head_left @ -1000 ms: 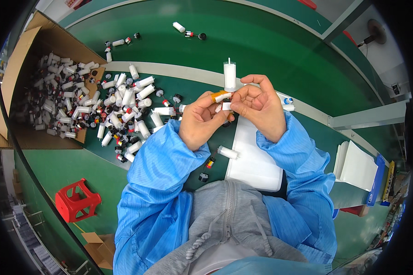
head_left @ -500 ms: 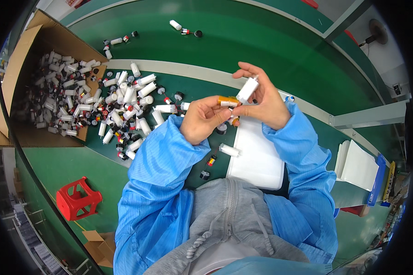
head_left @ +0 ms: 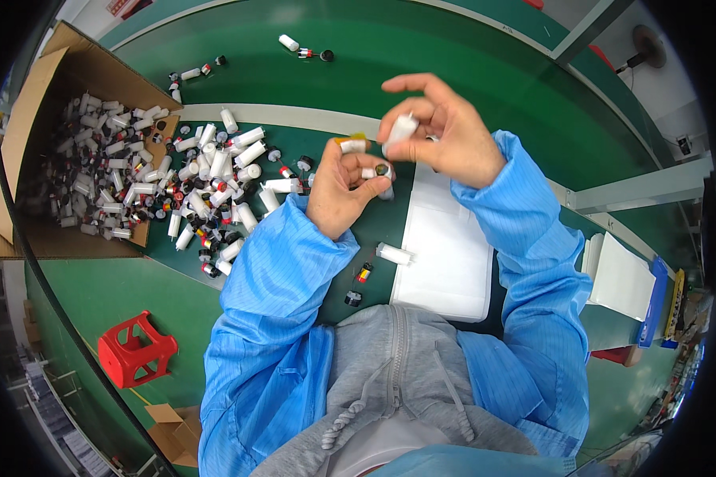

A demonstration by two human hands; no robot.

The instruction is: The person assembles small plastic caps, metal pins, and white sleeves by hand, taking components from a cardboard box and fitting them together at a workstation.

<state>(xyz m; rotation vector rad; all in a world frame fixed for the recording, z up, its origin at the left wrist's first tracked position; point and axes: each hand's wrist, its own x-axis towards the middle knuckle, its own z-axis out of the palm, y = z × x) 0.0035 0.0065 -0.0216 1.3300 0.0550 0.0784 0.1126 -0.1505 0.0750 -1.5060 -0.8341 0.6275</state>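
My left hand (head_left: pixel 338 195) is closed, a small white part with a dark round end (head_left: pixel 380 170) pinched at its thumb. A yellow-and-white cylinder (head_left: pixel 352 146) sticks up at the fingers of the same hand. Just to the right, my right hand (head_left: pixel 457 143) grips a white plastic cylinder (head_left: pixel 400 133) with a thin tip between thumb and fingers; its index finger is stretched out. The two hands are apart, above the green table. Below them lie a loose white cylinder (head_left: pixel 394 254), a small red, yellow and black part (head_left: pixel 364 273) and a black cap (head_left: pixel 353 298).
A big pile of white cylinders and black caps (head_left: pixel 215 167) spreads left of my hands, spilling from an open cardboard box (head_left: pixel 36 95). A white sheet or tray (head_left: pixel 441 270) lies before me. Farther off are a few loose parts (head_left: pixel 289 43); a red stool (head_left: pixel 139 350) stands lower left.
My hands have drawn apart: the right has lifted up and slightly left with the white cylinder, now tilted differently. My left hand has turned, showing the dark round end.
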